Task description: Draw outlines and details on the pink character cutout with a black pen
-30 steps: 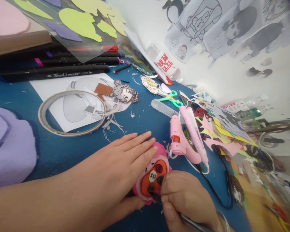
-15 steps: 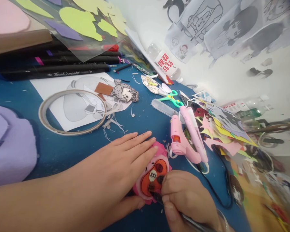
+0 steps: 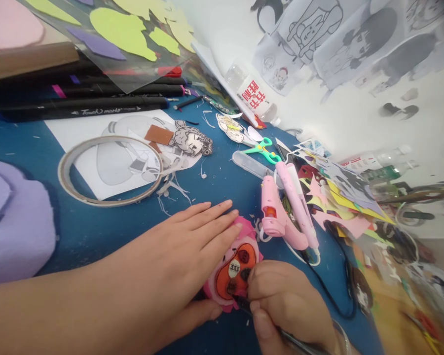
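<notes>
A small pink foam face cutout [image 3: 222, 276] with an orange patch and dark drawn markings lies on the blue tabletop. My left hand [image 3: 192, 251] rests flat over its left side, fingers stretched out and the thumb along its lower edge. In my right hand [image 3: 288, 301] is a black pen [image 3: 294, 340], gripped between thumb and fingers. The pen's tip touches, or almost touches, the lower edge of the orange patch. My left palm covers part of the cutout.
A pink glue gun [image 3: 276, 212] stands just right of the hands, its cord trailing. Beyond are green-handled scissors [image 3: 266, 150], a tape roll [image 3: 64, 185], several black markers [image 3: 96, 109] and a plastic bottle [image 3: 251, 93]. Paper scraps [image 3: 350, 197] pile up at right; purple foam [image 3: 33, 222] lies at left.
The pen tip has shifted very slightly along the lower edge of the orange patch. My left hand keeps its place on the cutout.
</notes>
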Demonstrator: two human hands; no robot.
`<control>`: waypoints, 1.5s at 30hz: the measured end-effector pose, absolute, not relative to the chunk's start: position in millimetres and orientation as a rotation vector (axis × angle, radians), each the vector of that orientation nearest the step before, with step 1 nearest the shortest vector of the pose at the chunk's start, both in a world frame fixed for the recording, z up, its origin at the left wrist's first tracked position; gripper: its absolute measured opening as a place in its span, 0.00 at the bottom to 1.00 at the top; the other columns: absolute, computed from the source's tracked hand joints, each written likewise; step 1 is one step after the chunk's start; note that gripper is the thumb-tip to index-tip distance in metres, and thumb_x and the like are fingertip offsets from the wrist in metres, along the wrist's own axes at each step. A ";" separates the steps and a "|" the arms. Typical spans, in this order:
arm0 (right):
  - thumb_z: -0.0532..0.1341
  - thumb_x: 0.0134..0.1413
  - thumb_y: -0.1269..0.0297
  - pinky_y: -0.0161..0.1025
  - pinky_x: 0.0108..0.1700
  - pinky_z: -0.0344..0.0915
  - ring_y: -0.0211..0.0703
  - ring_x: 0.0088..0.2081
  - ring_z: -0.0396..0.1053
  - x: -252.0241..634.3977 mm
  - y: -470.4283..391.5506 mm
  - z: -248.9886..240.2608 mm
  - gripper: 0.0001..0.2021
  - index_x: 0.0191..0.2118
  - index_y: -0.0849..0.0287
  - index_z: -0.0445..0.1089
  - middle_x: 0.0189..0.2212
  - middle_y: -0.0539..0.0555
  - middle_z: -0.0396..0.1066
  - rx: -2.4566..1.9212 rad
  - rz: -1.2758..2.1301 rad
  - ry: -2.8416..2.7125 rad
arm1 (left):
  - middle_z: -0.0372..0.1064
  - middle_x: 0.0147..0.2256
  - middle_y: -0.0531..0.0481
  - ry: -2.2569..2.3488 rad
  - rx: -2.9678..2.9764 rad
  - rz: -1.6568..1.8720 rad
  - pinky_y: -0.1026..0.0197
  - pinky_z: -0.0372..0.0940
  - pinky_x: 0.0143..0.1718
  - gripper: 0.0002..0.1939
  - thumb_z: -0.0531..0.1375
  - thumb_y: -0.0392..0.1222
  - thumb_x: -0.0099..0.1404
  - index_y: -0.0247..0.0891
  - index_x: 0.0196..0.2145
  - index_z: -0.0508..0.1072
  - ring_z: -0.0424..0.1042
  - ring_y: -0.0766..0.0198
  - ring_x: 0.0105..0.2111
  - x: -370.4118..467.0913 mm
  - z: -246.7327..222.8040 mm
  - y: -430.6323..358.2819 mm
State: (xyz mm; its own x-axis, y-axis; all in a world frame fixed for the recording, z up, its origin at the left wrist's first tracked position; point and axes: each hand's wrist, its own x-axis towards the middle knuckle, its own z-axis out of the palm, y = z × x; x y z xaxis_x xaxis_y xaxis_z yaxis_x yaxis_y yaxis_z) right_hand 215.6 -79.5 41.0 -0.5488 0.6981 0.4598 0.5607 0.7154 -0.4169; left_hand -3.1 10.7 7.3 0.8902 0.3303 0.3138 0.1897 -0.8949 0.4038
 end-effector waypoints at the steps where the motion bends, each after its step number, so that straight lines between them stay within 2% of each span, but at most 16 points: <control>1: 0.55 0.49 0.84 0.30 0.27 0.71 0.33 0.21 0.68 215.2 -76.2 44.4 0.13 0.29 0.56 0.63 0.21 0.49 0.68 -0.933 0.272 -2.328 | 0.54 0.72 0.41 0.384 2.694 0.541 0.50 0.49 0.74 0.46 0.68 0.52 0.67 0.33 0.73 0.55 0.51 0.52 0.73 -3.1 6.8 11.4; 5: 0.54 0.45 0.85 0.28 0.26 0.72 0.30 0.20 0.68 213.1 -68.3 50.8 0.14 0.25 0.57 0.63 0.20 0.49 0.68 -0.891 0.236 -2.385 | 0.53 0.72 0.41 0.376 2.730 0.545 0.49 0.50 0.74 0.46 0.68 0.54 0.67 0.32 0.73 0.55 0.51 0.52 0.73 -3.7 4.5 13.2; 11: 0.53 0.45 0.87 0.29 0.25 0.71 0.31 0.20 0.67 214.5 -72.6 47.2 0.14 0.30 0.58 0.64 0.20 0.49 0.67 -0.921 0.234 -2.333 | 0.52 0.73 0.43 0.392 2.747 0.528 0.49 0.50 0.73 0.47 0.68 0.55 0.67 0.32 0.73 0.54 0.50 0.53 0.74 -4.1 5.1 8.7; 16: 0.54 0.44 0.86 0.29 0.25 0.72 0.30 0.20 0.68 215.6 -70.5 49.7 0.14 0.29 0.58 0.64 0.20 0.49 0.67 -0.893 0.263 -2.341 | 0.50 0.73 0.42 0.384 2.728 0.514 0.49 0.49 0.74 0.47 0.68 0.53 0.67 0.32 0.73 0.54 0.50 0.53 0.74 -4.8 5.4 7.5; 20: 0.54 0.47 0.86 0.29 0.25 0.72 0.31 0.20 0.67 216.9 -73.1 46.7 0.14 0.28 0.57 0.62 0.20 0.49 0.66 -0.937 0.244 -2.330 | 0.51 0.73 0.42 0.376 2.714 0.515 0.48 0.49 0.74 0.46 0.68 0.53 0.67 0.33 0.73 0.54 0.49 0.53 0.74 -4.3 4.6 10.8; 25: 0.54 0.59 0.81 0.34 0.26 0.71 0.34 0.23 0.67 221.2 -80.6 41.2 0.11 0.32 0.56 0.60 0.22 0.49 0.66 -0.994 0.366 -2.284 | 0.53 0.72 0.42 0.379 2.721 0.525 0.48 0.52 0.73 0.46 0.68 0.54 0.67 0.33 0.73 0.54 0.50 0.52 0.74 -3.2 4.6 11.9; 30: 0.56 0.50 0.86 0.29 0.27 0.73 0.33 0.22 0.69 222.2 -77.7 45.3 0.14 0.31 0.57 0.62 0.20 0.50 0.66 -0.938 0.292 -2.371 | 0.56 0.71 0.44 0.420 2.707 0.557 0.52 0.47 0.74 0.46 0.69 0.53 0.66 0.34 0.72 0.55 0.51 0.55 0.74 -3.7 5.3 8.6; 37: 0.52 0.58 0.82 0.35 0.29 0.74 0.37 0.25 0.69 224.1 -88.4 35.7 0.10 0.34 0.58 0.62 0.23 0.51 0.69 -1.113 0.183 -2.283 | 0.56 0.72 0.42 0.383 2.708 0.532 0.49 0.50 0.73 0.47 0.69 0.53 0.65 0.34 0.72 0.54 0.51 0.52 0.73 -5.0 6.8 10.8; 45: 0.52 0.59 0.82 0.31 0.30 0.71 0.35 0.25 0.66 218.9 -84.7 33.8 0.11 0.32 0.58 0.61 0.22 0.50 0.69 -1.059 0.167 -2.260 | 0.56 0.72 0.44 0.376 2.745 0.567 0.51 0.47 0.74 0.45 0.67 0.55 0.67 0.33 0.72 0.54 0.50 0.55 0.74 -6.5 2.8 10.3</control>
